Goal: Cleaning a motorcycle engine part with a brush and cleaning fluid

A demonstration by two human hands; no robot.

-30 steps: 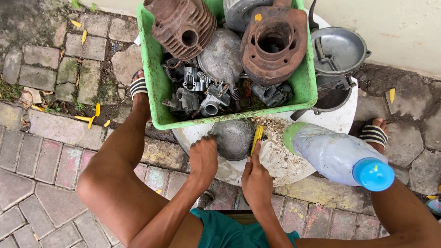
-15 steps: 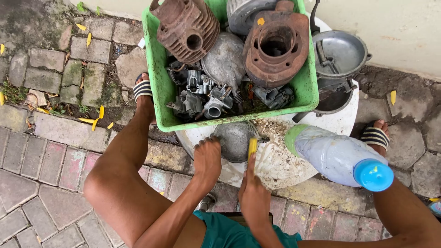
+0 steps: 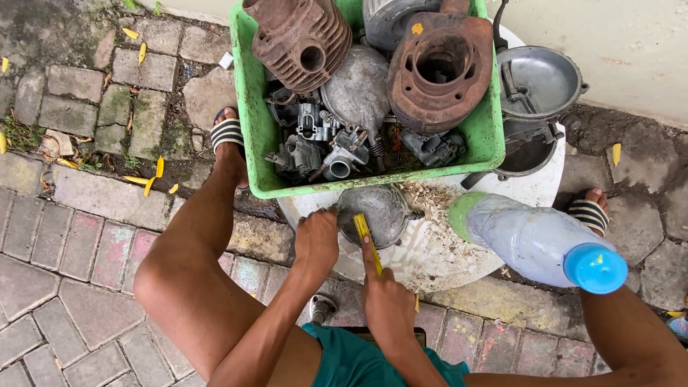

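Observation:
A round grey metal engine cover point(image 3: 387, 211) lies on a dirty white round board point(image 3: 444, 251), just below a green plastic crate point(image 3: 252, 107). My left hand point(image 3: 317, 240) grips the cover's left edge. My right hand point(image 3: 387, 304) is closed around a yellow-handled tool point(image 3: 367, 240), whose tip rests on the cover. The crate holds rusty finned cylinders point(image 3: 301, 39), a rusty round housing point(image 3: 438, 68), a grey domed cover point(image 3: 358, 89) and several small carburettor parts point(image 3: 322, 147).
A clear plastic bottle with a blue cap point(image 3: 537, 240) lies tilted on the board's right side. A grey metal pan with parts point(image 3: 537, 93) sits at the right of the crate. My sandalled feet point(image 3: 228, 132) rest on paving stones. A pale wall point(image 3: 609, 36) runs behind.
The view has shifted slightly. My right hand has drawn the yellow tool a little down and back across the cover; my left hand stays on the cover's edge.

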